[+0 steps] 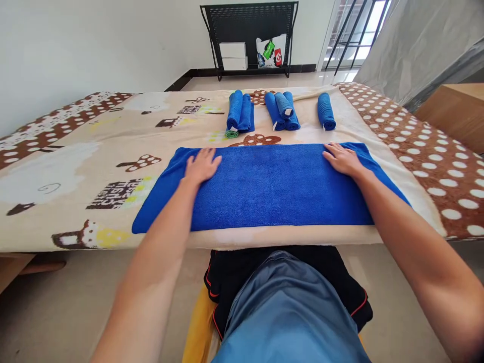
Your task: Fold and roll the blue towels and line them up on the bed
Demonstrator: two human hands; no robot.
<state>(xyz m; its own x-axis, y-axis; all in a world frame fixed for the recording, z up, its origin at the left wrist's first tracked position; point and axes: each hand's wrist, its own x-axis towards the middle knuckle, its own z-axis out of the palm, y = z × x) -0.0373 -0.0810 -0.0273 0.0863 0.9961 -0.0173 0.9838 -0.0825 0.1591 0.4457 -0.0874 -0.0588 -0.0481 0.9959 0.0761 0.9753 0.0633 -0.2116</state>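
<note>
A blue towel [264, 186] lies spread out flat near the front edge of the patterned blanket. My left hand [202, 165] rests palm down on its far left part, fingers spread. On the far right part, my right hand [342, 159] lies palm down as well, fingers stretched out. Neither hand grips the cloth. Beyond the towel are several rolled blue towels: a left group [235, 111] that includes one with a green end, a middle pile [283, 108] with one roll on top, and a single roll [325, 112] at the right.
The cream blanket [181, 126] with brown dotted borders covers a wide bed-like surface. Behind it stands a black metal rack [253, 30] holding white boxes [233, 55] and a printed bag [271, 51]. A cardboard-coloured box [454, 116] is at the right.
</note>
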